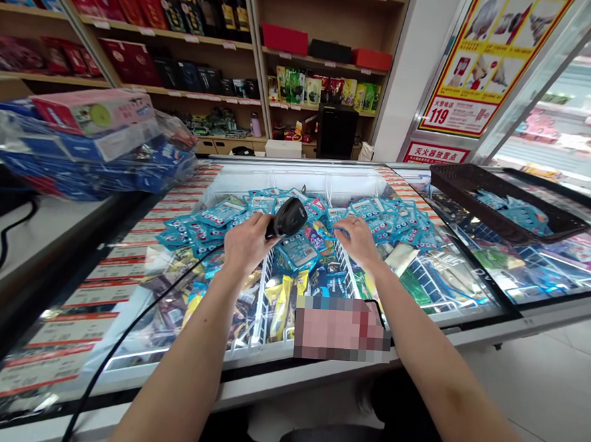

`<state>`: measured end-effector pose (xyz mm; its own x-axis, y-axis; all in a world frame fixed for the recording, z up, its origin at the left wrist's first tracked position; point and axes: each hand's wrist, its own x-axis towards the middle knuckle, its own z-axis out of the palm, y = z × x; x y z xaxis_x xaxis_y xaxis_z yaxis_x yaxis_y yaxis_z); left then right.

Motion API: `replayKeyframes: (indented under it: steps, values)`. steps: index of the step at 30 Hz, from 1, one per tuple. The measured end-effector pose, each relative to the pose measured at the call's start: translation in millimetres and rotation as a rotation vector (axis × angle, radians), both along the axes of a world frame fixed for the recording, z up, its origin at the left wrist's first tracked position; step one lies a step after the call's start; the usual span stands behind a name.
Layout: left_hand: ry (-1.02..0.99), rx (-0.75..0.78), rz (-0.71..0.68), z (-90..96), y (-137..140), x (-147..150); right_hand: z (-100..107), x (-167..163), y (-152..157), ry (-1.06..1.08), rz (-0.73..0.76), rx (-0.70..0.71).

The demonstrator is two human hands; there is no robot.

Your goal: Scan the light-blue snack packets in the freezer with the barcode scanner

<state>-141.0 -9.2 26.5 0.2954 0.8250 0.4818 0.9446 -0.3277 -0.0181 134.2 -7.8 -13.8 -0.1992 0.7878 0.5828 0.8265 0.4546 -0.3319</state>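
Note:
My left hand [248,243] is wrapped round a black handheld barcode scanner [290,219], its head tilted up and to the right. A black cable [143,328] runs from it down to the lower left. My right hand [357,241] hovers over the middle of the pile, fingers apart and slightly bent, with nothing visible in it. Around both hands, many small blue packets [223,213] are spread over the glass top of a chest freezer [111,363]. One larger blue packet [297,251] lies just below the scanner. Whether my right fingertips touch a packet, I cannot tell.
A pixelated flat item [341,330] lies at the freezer's front edge. Right of the pile stands a dark brown tray [566,221] with several blue packets inside. Plastic-wrapped boxes [94,149] are stacked at the left. Wire baskets [257,312] show under the glass.

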Motion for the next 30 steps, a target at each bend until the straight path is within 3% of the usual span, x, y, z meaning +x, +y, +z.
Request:
replayKeyframes:
  steps: [4, 8, 15, 23, 30]
  values:
    - [-0.008, -0.019, 0.012, 0.1, -1.0, 0.3, -2.1, -15.9, -3.6, -0.150, 0.351, -0.062]
    - [0.000, -0.034, 0.014, -0.6, -0.5, 0.4, 3.8, -21.4, -9.4, -0.268, 0.500, -0.126]
    - [0.007, -0.042, 0.018, -1.4, -0.3, 0.8, 10.7, -12.0, -14.6, -0.261, 0.377, -0.153]
    - [0.032, -0.023, -0.051, -4.5, -0.1, 1.2, -4.4, -17.5, -5.2, -0.179, 0.177, -0.055]
    - [0.059, -0.025, -0.083, -3.8, -0.6, 3.2, -7.8, -14.9, 1.9, -0.144, 0.100, -0.151]
